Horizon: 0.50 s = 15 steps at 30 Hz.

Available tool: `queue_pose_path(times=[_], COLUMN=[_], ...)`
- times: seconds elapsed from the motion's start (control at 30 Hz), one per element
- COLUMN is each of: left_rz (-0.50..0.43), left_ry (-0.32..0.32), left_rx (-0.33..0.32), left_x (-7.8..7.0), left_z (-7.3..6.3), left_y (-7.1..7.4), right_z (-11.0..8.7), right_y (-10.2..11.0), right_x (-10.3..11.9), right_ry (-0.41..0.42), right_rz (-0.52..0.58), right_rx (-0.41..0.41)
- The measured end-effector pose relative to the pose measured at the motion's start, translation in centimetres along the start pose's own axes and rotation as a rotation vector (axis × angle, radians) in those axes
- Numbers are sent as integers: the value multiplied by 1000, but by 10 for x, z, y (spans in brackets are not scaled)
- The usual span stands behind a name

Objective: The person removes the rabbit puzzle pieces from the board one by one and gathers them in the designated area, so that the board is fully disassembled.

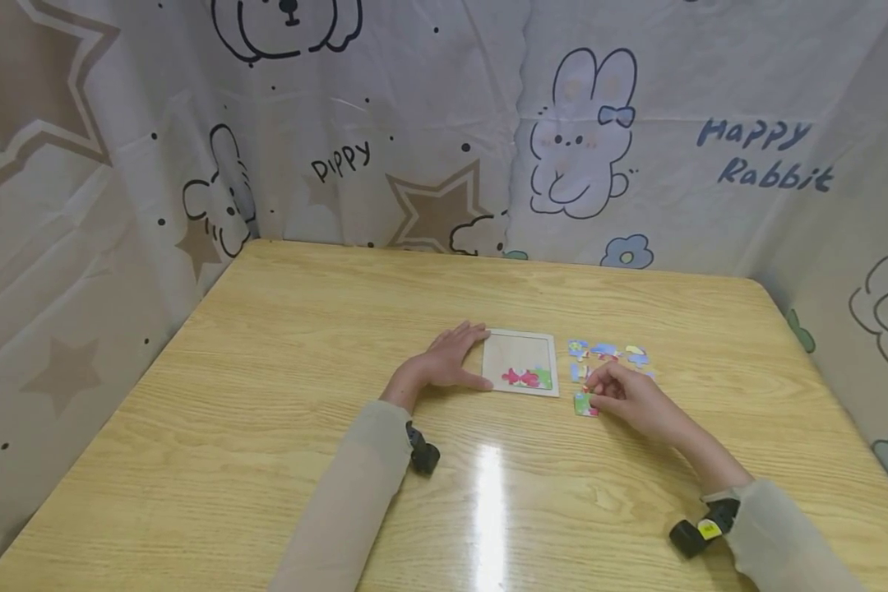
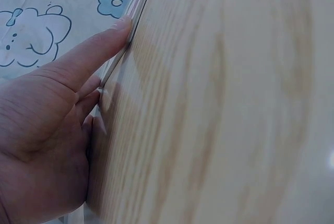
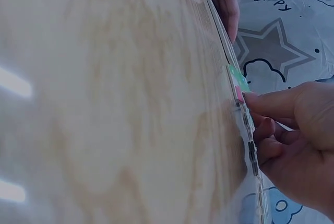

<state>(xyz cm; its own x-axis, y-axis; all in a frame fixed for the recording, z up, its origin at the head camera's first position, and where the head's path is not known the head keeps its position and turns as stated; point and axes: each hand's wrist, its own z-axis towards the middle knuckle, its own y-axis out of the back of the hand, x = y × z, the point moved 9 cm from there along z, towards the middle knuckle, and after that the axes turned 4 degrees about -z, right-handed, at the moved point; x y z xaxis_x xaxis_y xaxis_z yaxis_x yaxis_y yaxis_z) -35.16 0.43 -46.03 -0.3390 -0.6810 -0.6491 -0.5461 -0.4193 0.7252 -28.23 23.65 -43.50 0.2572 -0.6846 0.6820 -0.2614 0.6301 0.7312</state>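
Observation:
A shallow square puzzle tray (image 1: pixel 557 366) with a pale rim lies near the middle of the table. Joined pink and green puzzle pieces (image 1: pixel 527 378) fill part of its lower right corner. My left hand (image 1: pixel 447 362) rests at the tray's left side, fingers spread and thumb tip at the near left corner. To the right of the tray, my right hand (image 1: pixel 632 400) pinches a green and pink puzzle piece (image 1: pixel 583 404) between thumb and fingers, close over the tabletop. The right wrist view shows this piece (image 3: pixel 238 80) by the thumb tip; the curled fingers hide part of it.
Several loose puzzle pieces (image 1: pixel 605 350), blue, yellow and pink, lie in rows beyond my right hand, some partly covered by it. The wood-grain table (image 1: pixel 266 395) reaches back to a printed cloth (image 1: pixel 429 123) that hangs behind and at both sides.

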Motion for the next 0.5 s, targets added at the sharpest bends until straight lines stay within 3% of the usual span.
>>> queue_pose_path(times=[0.27, 0.5], left_rz=[3, -15], left_ry=[5, 9], left_rx=[2, 1], left_x=[-1, -1], left_z=[0, -2], left_y=[0, 1], right_z=[1, 9], right_y=[2, -3], right_x=[2, 9], right_ry=[0, 84], right_rz=[-39, -18], right_rx=[-13, -6])
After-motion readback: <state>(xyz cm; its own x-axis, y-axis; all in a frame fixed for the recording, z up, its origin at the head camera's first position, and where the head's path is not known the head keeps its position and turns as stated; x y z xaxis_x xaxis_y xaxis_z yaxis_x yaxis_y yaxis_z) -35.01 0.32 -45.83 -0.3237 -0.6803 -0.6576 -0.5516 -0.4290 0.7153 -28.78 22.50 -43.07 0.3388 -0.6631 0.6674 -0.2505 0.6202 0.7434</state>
